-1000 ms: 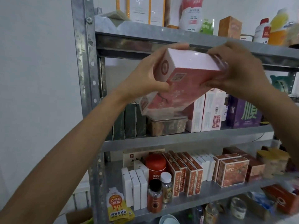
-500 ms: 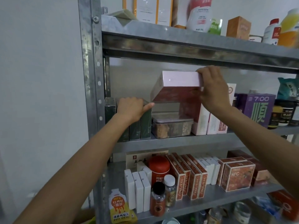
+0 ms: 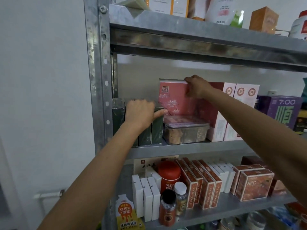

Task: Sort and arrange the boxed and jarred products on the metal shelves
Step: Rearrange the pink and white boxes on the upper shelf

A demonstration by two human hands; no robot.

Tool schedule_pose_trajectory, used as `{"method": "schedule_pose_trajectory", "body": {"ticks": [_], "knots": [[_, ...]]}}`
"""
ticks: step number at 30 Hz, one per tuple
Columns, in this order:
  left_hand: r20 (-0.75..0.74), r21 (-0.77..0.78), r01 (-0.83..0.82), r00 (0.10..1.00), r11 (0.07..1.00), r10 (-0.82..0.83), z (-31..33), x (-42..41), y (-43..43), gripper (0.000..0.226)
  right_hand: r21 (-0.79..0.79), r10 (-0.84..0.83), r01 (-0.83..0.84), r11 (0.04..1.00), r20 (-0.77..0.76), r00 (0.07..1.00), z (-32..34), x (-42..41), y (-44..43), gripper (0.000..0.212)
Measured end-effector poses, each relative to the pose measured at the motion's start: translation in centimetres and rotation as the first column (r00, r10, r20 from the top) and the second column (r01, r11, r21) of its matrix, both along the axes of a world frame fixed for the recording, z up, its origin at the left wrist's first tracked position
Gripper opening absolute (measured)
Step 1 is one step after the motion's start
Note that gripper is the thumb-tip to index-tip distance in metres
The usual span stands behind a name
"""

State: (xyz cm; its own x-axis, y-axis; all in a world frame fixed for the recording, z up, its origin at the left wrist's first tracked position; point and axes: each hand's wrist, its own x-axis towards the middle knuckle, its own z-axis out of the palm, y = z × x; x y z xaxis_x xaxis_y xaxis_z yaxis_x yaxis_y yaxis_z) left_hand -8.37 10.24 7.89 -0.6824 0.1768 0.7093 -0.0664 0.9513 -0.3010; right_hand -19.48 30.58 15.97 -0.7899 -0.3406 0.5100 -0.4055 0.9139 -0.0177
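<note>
Right hand [image 3: 197, 87] outstretched, pinching pink box [image 3: 172, 100] top, left hand [image 3: 141, 112] curled over green boxes [image 3: 157, 130]

A pink box [image 3: 174, 100] with small white flowers and a little square mark is seen on the middle shelf [image 3: 191, 147], which is made of grey metal. Dark green boxes [image 3: 157, 128] are lined up at that shelf's left end. A clear tub [image 3: 186, 132] with brown and pale bits inside is seen next to them. White boxes [image 3: 244, 91] with round red marks are stood further right, then a purple box [image 3: 272, 103] with green writing. On the lower shelf [image 3: 230, 207], a red jar [image 3: 168, 173], plain white boxes [image 3: 147, 196] and red-brown speckled boxes [image 3: 207, 188] are kept.
</note>
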Motion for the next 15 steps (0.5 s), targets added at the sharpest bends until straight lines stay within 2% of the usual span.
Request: {"method": "schedule_pose_trajectory", "body": {"ticks": [3, 5, 11, 15], "knots": [[-0.013, -0.014, 0.001, 1.0, 1.0, -0.001, -0.2, -0.2, 0.0, 0.067, 0.099, -0.037, 0.032, 0.995, 0.045, 0.998, 0.5, -1.0, -1.0, 0.074], [-0.016, -0.022, 0.006, 1.0, 1.0, -0.006, -0.2, -0.4, 0.0, 0.067, 0.119, 0.029, -0.035, 0.992, 0.057, 0.998, 0.5, -1.2, -2.1, 0.079], [-0.015, -0.033, 0.031, 0.999, 0.999, -0.032, -0.3, -0.5, -0.2, 0.069, -0.008, 0.143, -0.143, 0.99, 0.064, 0.988, 0.2, -1.2, -2.9, 0.072], [-0.026, -0.017, 0.057, 0.998, 0.998, -0.058, -0.3, -0.6, -0.3, 0.069, 0.064, 0.136, -0.142, 0.988, 0.095, 0.986, 0.6, -0.7, -2.4, 0.074]]}}
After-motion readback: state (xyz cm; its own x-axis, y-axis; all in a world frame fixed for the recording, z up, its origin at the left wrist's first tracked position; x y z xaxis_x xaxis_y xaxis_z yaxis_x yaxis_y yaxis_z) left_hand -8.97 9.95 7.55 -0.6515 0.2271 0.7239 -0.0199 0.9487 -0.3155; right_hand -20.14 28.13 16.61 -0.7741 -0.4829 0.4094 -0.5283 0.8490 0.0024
